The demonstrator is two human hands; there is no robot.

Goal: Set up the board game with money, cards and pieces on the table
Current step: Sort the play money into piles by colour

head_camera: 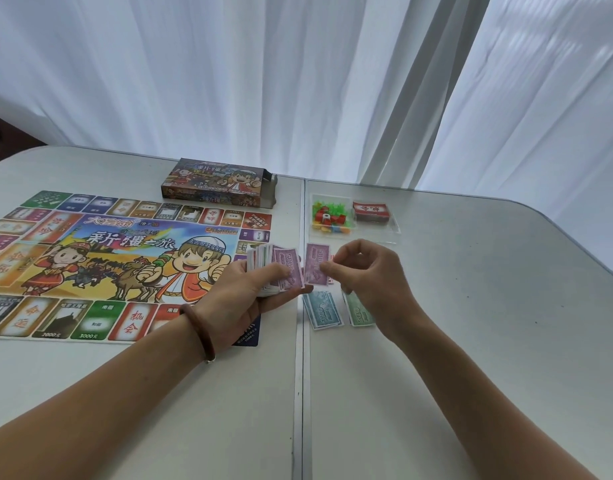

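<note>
So, clutching a fat stack of play money (263, 261) in the left grip (249, 299), pinching one purple 5000 note (313, 263) in the right grip (363, 271) beside it, above blue 1000 pile (322, 311) and green 500 pile (358, 315) on the surface (471, 306).

The game board (90, 265) lies flat on the left half of the counter (471, 341), left of the seam (299, 393) that runs up the middle of the frame. Behind the board's far edge, at upper centre, lies the box (216, 183). Right of the seam sits the bag of pieces (331, 216), with the card deck (370, 212) just beside it on the right. In front of these, the left grip (249, 296) holds the stack of notes (273, 268) over the board's right edge. The right grip (367, 275) pinches a single note (315, 265) just right of the stack. Lower in the frame, on the counter, the left pile of notes (322, 311) and the right pile of notes (358, 311) lie side by side. The curtain (263, 81) hangs behind the counter.
</note>
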